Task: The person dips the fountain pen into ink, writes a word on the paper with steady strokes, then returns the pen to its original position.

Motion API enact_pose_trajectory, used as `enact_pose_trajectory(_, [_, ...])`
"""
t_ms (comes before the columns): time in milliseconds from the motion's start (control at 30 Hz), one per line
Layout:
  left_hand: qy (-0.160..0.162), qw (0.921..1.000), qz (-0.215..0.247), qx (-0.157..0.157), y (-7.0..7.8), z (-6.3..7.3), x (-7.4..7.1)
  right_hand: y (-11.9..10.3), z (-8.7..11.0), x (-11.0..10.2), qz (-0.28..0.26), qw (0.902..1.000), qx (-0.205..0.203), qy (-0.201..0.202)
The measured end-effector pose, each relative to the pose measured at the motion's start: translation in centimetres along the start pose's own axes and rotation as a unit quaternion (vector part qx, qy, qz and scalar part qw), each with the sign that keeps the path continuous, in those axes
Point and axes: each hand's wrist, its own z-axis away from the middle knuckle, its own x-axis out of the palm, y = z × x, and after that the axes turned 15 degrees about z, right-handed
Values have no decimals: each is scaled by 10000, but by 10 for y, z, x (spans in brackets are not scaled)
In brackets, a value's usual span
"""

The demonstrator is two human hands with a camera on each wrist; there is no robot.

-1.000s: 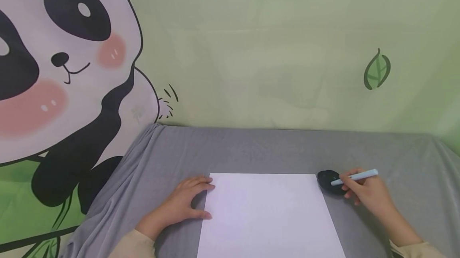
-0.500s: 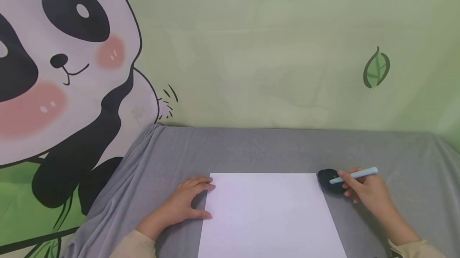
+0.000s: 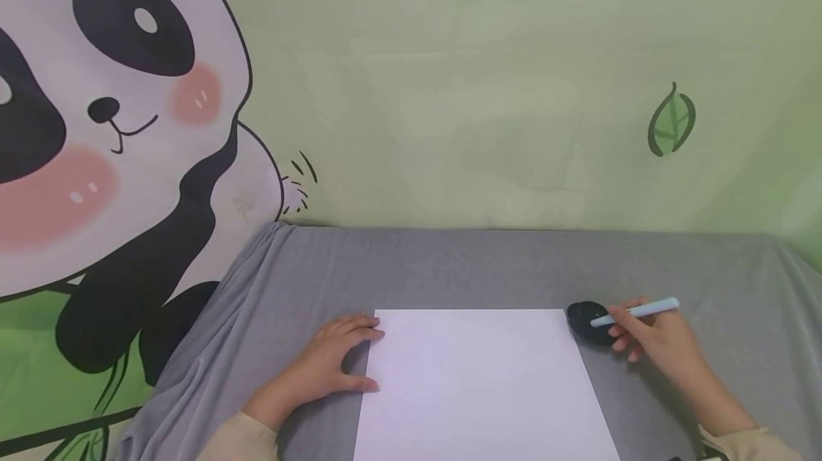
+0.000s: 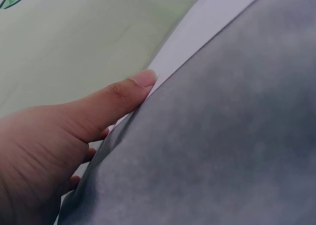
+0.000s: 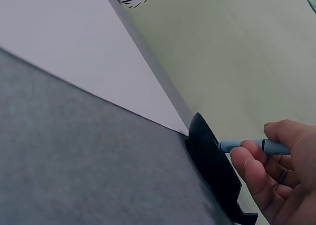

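Note:
A sheet of white paper (image 3: pixel 475 382) lies on the grey cloth. My left hand (image 3: pixel 324 361) rests at its left edge, with fingertips and thumb apart on the paper; the thumb (image 4: pixel 121 96) shows on the edge in the left wrist view. My right hand (image 3: pixel 661 340) pinches a light blue pen-like stick (image 3: pixel 648 308) between thumb and fingers. The stick's lower end is over a small black dish (image 3: pixel 583 318) beside the paper's top right corner. In the right wrist view that end meets the dish (image 5: pixel 212 166); whether it touches the inside is hidden.
Grey cloth (image 3: pixel 449 268) covers the table, with folds at the left. Behind stands a pale green backdrop (image 3: pixel 449 125) printed with a panda (image 3: pixel 212 204) and leaves. A small dark object (image 3: pixel 711 455) shows partly by the right sleeve at the bottom edge.
My right hand has shifted very slightly, and the light blue stick's lower end has moved a little up over the dish. The left hand and the paper have stayed in place.

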Motion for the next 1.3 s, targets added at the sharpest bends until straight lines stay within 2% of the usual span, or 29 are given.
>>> enact_pose_trajectory(300, [18, 10000, -62, 49, -1, 0, 1, 2, -1, -3, -455, 9989, 38, -88])
enact_pose_trajectory(467, [77, 9998, -65, 170, -2, 1, 1, 2, -2, -2, -396, 9991, 34, -117])
enact_pose_trajectory(800, [74, 9998, -67, 149, -2, 1, 1, 4, -2, 1, -337, 9992, 106, -190])
enact_pose_trajectory(1033, [56, 9999, -65, 102, -2, 2, -1, 4, -2, 0, -489, 9986, 59, -183])
enact_pose_trajectory(1167, [42, 9999, -92, 124, -2, 2, 0, 3, -3, -3, -511, 9986, 23, -109])
enact_pose_trajectory(1300, [3, 10000, -33, 16, -1, 1, -1, 0, -3, -7, -438, 9990, -77, 35])
